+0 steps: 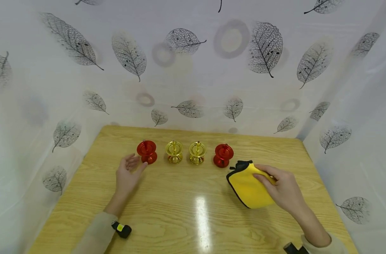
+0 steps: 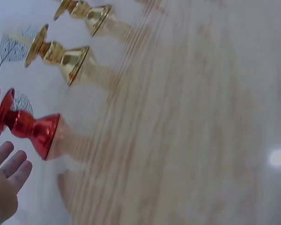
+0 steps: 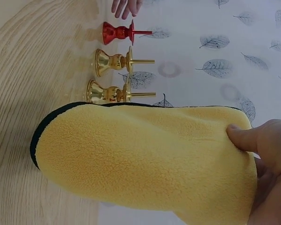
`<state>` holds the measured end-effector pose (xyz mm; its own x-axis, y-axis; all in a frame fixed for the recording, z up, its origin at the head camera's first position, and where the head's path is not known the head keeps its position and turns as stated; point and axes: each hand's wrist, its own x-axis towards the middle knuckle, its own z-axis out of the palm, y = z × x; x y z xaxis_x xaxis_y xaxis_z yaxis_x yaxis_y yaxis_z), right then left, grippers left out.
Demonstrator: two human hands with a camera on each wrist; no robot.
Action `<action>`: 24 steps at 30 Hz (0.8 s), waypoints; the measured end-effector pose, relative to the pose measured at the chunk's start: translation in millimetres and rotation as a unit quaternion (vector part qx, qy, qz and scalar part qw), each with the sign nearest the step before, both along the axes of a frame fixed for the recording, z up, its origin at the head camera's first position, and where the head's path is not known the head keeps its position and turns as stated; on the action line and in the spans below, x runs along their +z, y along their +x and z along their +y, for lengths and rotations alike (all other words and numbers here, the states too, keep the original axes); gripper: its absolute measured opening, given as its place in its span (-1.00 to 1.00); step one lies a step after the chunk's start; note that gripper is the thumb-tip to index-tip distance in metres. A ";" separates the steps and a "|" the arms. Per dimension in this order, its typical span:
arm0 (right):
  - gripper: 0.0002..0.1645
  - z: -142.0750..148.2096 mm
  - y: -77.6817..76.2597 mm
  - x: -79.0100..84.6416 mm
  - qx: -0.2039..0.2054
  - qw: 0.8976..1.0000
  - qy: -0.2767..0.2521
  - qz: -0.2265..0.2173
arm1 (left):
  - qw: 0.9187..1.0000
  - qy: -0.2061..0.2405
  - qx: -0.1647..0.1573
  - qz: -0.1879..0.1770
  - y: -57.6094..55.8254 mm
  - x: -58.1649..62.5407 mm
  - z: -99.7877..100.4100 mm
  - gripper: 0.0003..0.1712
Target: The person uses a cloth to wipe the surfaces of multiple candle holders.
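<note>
R hand pinches yellow cloth above table, nr rightmost red holder; L hand, fingers loose, grips nothing beside leftmost red holder. Prob. best: steady it low, cloth clear of 2 gold holders between.

Before me: one table, yellowish wood-grain top, glossy. Behind it and on both my sides: white sheeting, a few creases, printed with dark skeleton leaves and soft grey rings. One bright streak of reflected light on the table's near half, toward me.
</note>
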<state>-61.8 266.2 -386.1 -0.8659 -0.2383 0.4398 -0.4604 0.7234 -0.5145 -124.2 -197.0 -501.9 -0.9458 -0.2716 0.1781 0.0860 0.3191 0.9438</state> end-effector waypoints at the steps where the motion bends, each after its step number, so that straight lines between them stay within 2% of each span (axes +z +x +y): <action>1: -0.64 0.1 0.0 0.0 -0.001 1.000 0.000 -0.001 | 1.000 -0.001 0.002 -0.004 -1.2 2.0 -1.0 -0.25; 3: -0.65 0.3 -0.2 -0.3 -0.002 1.000 0.000 -0.003 | 1.000 0.006 -0.001 -0.019 -6.5 -0.2 -4.3 -0.21; 8: -0.66 0.8 -0.7 -1.4 -0.005 1.000 -0.001 -0.008 | 0.999 0.011 -0.011 -0.040 -28.5 -24.5 -8.6 -0.08; 11: -0.66 1.1 -0.9 -2.2 -0.007 1.000 -0.002 -0.009 | 0.999 0.003 -0.006 -0.036 -40.1 -34.3 -5.7 -0.03; 13: -0.66 1.2 -1.1 -2.8 -0.008 1.000 -0.002 -0.010 | 0.999 0.002 -0.001 -0.033 -45.6 -37.4 -2.8 -0.02; 17: -0.66 0.9 -1.3 -4.0 -0.004 1.000 -0.004 -0.011 | 0.999 0.037 -0.002 -0.024 -53.1 -41.5 1.4 0.00; 24: -0.67 0.8 -1.8 -4.8 -0.008 1.000 -0.004 -0.014 | 0.997 0.063 0.001 -0.034 -57.1 -38.9 4.5 -0.02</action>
